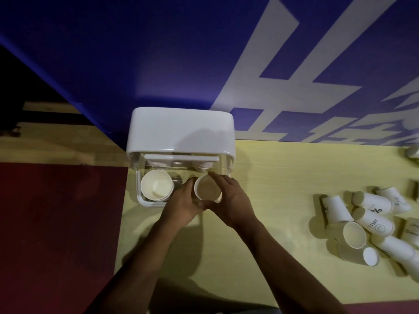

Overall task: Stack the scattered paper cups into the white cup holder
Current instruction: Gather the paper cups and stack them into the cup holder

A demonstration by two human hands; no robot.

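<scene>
Left hand: fingers curled on cup at cup holder front.
Right hand: fingers wrap same cup.
Loose cups: counter, well right of cup holder.

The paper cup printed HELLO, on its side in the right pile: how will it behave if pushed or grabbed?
The HELLO cup lies on its side and tapers, so a push would probably roll it in a curve. Thin paper, apparently empty, so likely very light and easily crushed near the rim. It touches neighbouring cups, which may shift with it.
</scene>
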